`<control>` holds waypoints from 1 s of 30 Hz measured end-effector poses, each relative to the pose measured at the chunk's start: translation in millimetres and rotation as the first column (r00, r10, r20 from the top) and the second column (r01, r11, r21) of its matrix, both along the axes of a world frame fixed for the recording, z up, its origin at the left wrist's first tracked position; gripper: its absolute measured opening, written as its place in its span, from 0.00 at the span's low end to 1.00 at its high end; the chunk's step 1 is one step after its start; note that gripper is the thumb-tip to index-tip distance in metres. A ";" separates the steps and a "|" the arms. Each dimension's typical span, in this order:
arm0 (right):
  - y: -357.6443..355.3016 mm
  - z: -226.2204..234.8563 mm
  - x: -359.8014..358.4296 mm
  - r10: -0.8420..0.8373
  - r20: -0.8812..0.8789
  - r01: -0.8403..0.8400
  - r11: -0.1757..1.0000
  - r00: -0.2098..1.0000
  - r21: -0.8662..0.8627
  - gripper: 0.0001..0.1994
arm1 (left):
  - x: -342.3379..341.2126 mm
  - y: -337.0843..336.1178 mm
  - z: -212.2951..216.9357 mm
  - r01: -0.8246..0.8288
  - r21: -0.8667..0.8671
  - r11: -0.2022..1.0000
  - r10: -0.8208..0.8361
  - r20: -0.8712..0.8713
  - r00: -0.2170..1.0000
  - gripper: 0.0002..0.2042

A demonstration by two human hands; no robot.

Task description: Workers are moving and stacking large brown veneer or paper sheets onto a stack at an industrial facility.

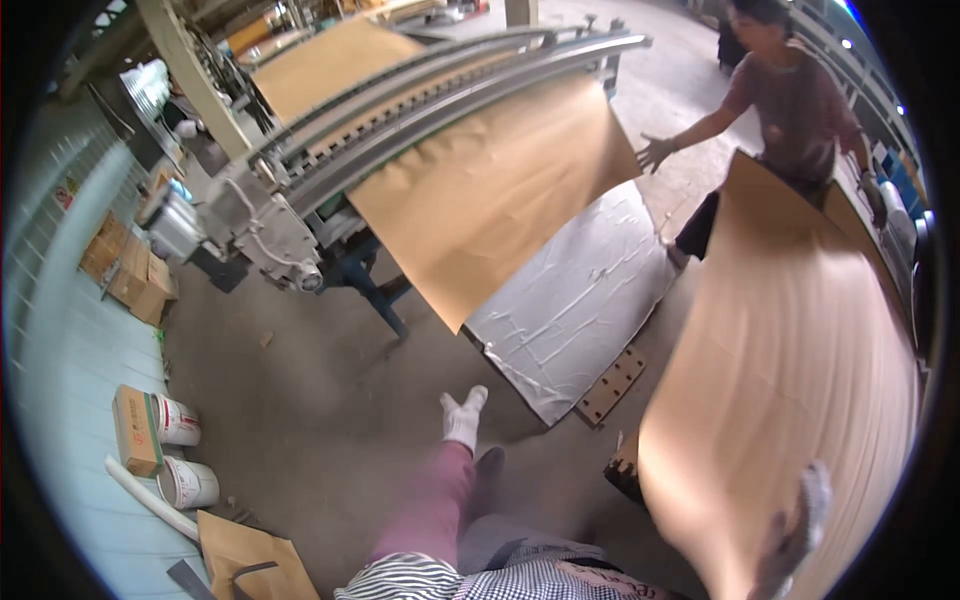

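My left hand (463, 418), in a white glove, reaches out over the floor with its fingers apart and nothing in it. It is close to the near corner of a white, wrinkled sheet-covered stack (575, 310). At the lower right, my right hand (795, 535), in a grey glove and blurred, grips the near part of a large, thin tan sheet (770, 370). That sheet is bowed and smeared by motion. A second tan sheet (500, 190) comes out of a long roller machine (450, 95) and partly overlaps the white stack.
A co-worker (800, 110) stands at the far right, one hand (655, 152) stretched toward the machine's sheet, the other near the bowed sheet. A perforated board (612, 388) lies under the white stack. Buckets (188, 483), a carton (137, 430) and boxes (135, 275) line the left wall.
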State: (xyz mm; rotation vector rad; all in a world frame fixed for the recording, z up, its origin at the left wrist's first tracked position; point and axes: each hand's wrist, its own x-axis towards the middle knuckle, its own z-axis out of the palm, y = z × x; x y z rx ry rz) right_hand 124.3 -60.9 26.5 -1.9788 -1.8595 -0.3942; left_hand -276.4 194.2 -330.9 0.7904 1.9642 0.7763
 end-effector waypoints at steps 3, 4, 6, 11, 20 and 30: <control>77.4 -38.9 -53.9 0.018 -0.235 -0.120 0.896 0.972 -0.428 0.23 | 8.5 98.5 -62.5 0.002 0.042 0.999 -0.008 0.139 0.990 0.56; 117.5 -33.2 -99.1 -0.049 -0.366 -0.201 0.763 0.929 -0.614 0.22 | -93.5 113.9 -158.4 -0.148 0.268 0.952 0.119 0.121 0.986 0.56; 132.3 -77.8 -116.1 -0.082 -0.240 -0.120 0.686 0.967 -0.717 0.20 | -15.9 191.8 -110.6 -0.009 0.066 0.998 0.014 -0.076 0.997 0.56; 171.4 -122.2 -156.5 -0.287 -0.392 -0.109 0.671 0.874 -0.733 0.18 | -78.2 304.0 -116.8 -0.151 0.254 0.955 0.152 0.016 0.988 0.50; 223.1 -137.2 -165.6 -0.266 -0.532 -0.204 0.717 0.804 -0.667 0.17 | -121.9 349.4 -122.6 0.197 0.077 0.977 -0.193 -0.054 0.980 0.16; 170.8 -170.6 -107.6 -0.287 -0.463 -0.045 0.883 -0.839 -0.467 0.26 | 10.9 214.6 143.5 0.061 0.759 0.648 -0.428 0.297 0.853 0.20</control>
